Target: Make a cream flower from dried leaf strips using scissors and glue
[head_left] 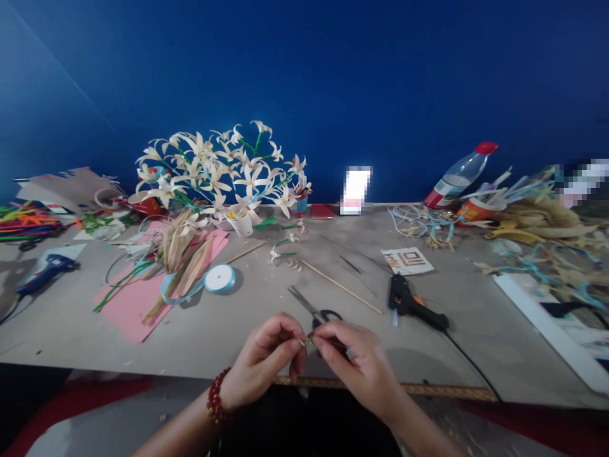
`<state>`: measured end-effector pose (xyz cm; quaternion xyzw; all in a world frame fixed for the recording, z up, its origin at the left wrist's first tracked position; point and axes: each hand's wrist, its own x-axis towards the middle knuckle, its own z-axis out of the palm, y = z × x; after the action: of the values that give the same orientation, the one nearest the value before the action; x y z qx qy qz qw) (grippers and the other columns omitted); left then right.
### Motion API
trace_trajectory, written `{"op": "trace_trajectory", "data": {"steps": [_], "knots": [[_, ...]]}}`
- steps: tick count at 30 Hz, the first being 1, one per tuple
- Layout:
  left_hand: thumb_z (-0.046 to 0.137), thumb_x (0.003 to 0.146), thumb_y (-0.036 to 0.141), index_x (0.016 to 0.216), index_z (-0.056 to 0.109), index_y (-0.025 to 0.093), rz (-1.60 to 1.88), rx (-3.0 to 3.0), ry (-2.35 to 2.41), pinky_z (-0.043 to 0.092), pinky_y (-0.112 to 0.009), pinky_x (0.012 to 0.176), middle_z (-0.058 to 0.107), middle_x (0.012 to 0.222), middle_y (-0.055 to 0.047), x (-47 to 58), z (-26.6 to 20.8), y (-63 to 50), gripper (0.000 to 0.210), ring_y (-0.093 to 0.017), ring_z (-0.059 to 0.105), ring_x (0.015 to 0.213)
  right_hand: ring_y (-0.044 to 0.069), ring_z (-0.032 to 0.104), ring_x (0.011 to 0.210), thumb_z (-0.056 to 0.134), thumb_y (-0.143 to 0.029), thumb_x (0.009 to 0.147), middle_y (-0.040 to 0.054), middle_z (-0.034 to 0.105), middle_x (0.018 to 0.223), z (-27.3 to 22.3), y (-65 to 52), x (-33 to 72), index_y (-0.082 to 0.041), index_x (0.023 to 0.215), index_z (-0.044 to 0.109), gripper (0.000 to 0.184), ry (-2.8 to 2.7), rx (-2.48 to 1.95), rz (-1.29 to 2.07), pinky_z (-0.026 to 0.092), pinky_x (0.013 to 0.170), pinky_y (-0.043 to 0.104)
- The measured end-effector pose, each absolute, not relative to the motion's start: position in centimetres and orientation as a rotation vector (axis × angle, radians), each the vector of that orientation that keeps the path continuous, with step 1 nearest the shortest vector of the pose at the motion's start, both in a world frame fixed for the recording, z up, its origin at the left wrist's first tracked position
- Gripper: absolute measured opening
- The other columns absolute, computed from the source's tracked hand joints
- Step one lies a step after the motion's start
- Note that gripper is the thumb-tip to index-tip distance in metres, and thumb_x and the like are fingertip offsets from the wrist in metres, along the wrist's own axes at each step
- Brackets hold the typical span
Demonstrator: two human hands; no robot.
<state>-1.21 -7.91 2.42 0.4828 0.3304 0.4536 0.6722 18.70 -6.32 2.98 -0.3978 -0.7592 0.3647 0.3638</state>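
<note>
Deep blue wall (304, 70) stands behind a grey table (228, 333) strewn with craft supplies. At its near edge, both bare hands are closed in a fine pinch: the left hand (269, 352) and the right hand (359, 355) hold one small pale piece (304, 342) between thumbs and fingertips, the two grips nearly meeting. This piece is mostly covered by the fingers, so its shape cannot be told. One beaded red bracelet (217, 397) circles the left wrist. Just beyond the hands lies one pair of scissors (307, 306), blades slightly apart, its handles partly behind the right hand. Two glue guns lie on the table, a blue glue gun (47, 274) at far left and a black glue gun (413, 304) to the right. One spool of light blue ribbon (219, 278) rests near one sheet of pink paper (128, 311); a thin wooden stick (342, 287) lies between the scissors and the black gun. White flowers (214, 174), too many and too overlapped to count surely, rise at the back above one white cup (242, 225). One red-capped bottle (461, 174) leans at right, its label illegible; one white card (408, 261) bears brown block-like marks that cannot be read.
</note>
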Motion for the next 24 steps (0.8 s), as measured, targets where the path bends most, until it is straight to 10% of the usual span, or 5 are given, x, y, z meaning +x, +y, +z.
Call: {"op": "trace_trajectory", "data": {"steps": [14, 24], "knots": [[0.063, 0.092, 0.042, 0.092, 0.056, 0.015, 0.932, 1.163, 0.927, 0.049, -0.019, 0.054, 0.063, 0.067, -0.001, -0.7, 2.6, -8.3, 0.028, -0.009, 0.057, 0.055, 0.014, 0.060, 0.060, 0.055, -0.028, 0.096, 0.0002, 0.067, 0.067, 2.8, -5.8, 18.8, -0.020, 0.084, 0.066, 0.017, -2.087, -0.994, 0.849, 0.043, 0.057, 0.025], [0.073, 0.085, 0.040, 0.084, 0.056, 0.015, 1.023, 0.969, 0.939, 0.046, -0.019, 0.051, 0.065, 0.061, -0.001, 0.0, 3.0, -7.6, 0.031, -0.009, 0.057, 0.052, 0.021, 0.063, 0.085, 0.056, -0.007, 0.089, 0.0062, 0.071, 0.091, 3.7, -6.0, 19.3, -0.021, 0.107, 0.068, 0.026, -2.158, -0.661, 0.399, 0.054, 0.083, 0.041]]}}
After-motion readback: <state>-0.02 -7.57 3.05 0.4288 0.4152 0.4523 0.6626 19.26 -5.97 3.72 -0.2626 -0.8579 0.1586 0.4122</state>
